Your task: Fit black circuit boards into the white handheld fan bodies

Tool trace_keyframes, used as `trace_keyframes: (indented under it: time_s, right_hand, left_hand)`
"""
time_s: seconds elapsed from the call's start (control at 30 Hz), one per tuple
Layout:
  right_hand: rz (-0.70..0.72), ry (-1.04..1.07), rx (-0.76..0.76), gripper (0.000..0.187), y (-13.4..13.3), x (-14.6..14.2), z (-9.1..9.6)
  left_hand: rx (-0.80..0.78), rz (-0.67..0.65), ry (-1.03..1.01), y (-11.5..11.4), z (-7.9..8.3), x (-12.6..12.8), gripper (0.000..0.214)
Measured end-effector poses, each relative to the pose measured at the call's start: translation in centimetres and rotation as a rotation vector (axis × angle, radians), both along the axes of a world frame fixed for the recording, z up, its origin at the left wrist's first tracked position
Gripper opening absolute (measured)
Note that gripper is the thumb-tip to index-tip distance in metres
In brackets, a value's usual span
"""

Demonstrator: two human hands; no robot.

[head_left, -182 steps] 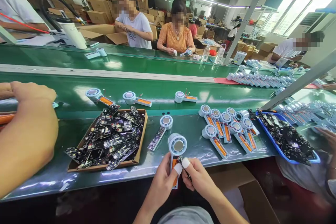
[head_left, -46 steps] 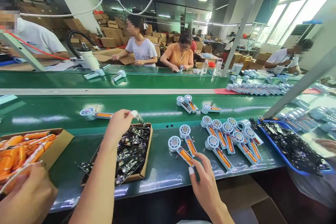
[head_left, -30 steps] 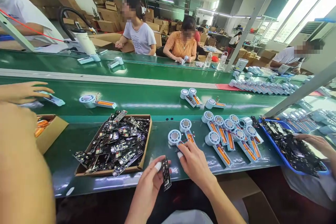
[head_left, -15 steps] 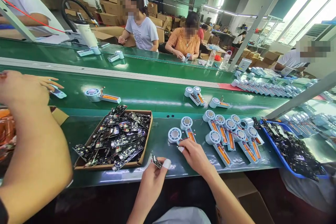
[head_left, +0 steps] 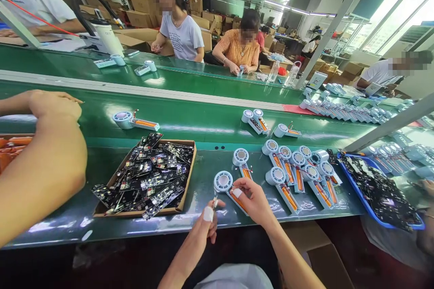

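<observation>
My left hand (head_left: 200, 229), with a white cover on the thumb, pinches a small circuit board (head_left: 215, 202) turned nearly edge-on at the front of the bench. Just right of it, my right hand (head_left: 253, 198) has thumb and finger closed at the neck of a light-blue handheld fan (head_left: 223, 182), where its thin wires come out. That fan lies with its orange-lined handle open, partly under my right hand. Behind it lies another opened fan (head_left: 241, 157). A cardboard tray (head_left: 193, 162) heaped with black circuit boards (head_left: 156, 178) stands left of my hands.
Several opened fans (head_left: 298, 169) lie to the right, before a blue basket (head_left: 359, 196) of black boards. More fans rest on the green conveyor (head_left: 190, 122). A co-worker's arm (head_left: 50, 153) reaches in from the left. Metal posts (head_left: 389, 122) cross the right side.
My left hand has turned, so the board shows edge-on and closer to the fan. The fan has shifted slightly left and nearer. The co-worker's arm at left has drawn back.
</observation>
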State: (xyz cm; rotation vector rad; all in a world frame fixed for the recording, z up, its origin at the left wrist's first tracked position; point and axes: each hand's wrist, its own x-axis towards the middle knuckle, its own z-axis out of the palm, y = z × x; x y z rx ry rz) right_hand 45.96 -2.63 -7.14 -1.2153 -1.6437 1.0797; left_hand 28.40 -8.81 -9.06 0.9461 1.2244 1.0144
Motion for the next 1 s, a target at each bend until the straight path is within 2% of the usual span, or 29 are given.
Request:
trace_keyframes:
  time_s: [0.1, 0.17, 0.27, 0.37, 0.47, 0.6, 0.73, 0.87, 1.0]
  right_hand:
    - [0.076, -0.124, 0.112, 0.015, -0.1, 0.4, 0.2]
    - [0.106, -0.295, 0.259, 0.024, -0.1, 0.8, 0.4]
    - [0.111, -0.500, 0.420, 0.030, -0.1, 1.1, 0.3]
    - [0.071, -0.491, 0.457, 0.026, -0.2, 0.9, 0.0]
    - [0.029, -0.284, 0.338, 0.022, -0.6, 0.2, 0.1]
    - [0.010, -0.043, 0.034, 0.017, -1.1, -0.6, 0.2]
    - [-0.006, 0.121, -0.162, 0.014, -1.3, -0.9, 0.1]
    - [0.026, 0.232, -0.280, 0.016, -1.4, -1.1, 0.0]
    - [0.052, 0.255, -0.297, 0.013, -1.5, -1.2, 0.0]
  left_hand:
    - [-0.083, -0.028, -0.017, 0.2, 0.1, -0.5, 0.059]
    - [-0.034, -0.002, 0.083, 0.3, 0.5, -0.7, 0.051]
    - [0.060, -0.046, 0.187, 0.6, 1.1, -0.7, 0.046]
    - [0.155, 0.045, 0.261, 0.8, 1.3, -0.3, 0.041]
    - [0.169, 0.137, 0.327, 0.9, 1.2, 0.0, 0.040]
    - [0.184, 0.060, 0.361, 0.7, 1.2, 0.3, 0.033]
    - [0.273, 0.063, 0.414, 0.7, 1.1, 0.5, 0.019]
    - [0.397, 0.077, 0.477, 1.4, 0.8, 0.6, 0.022]
    - [0.471, -0.057, 0.430, 2.1, 0.5, 0.3, 0.024]
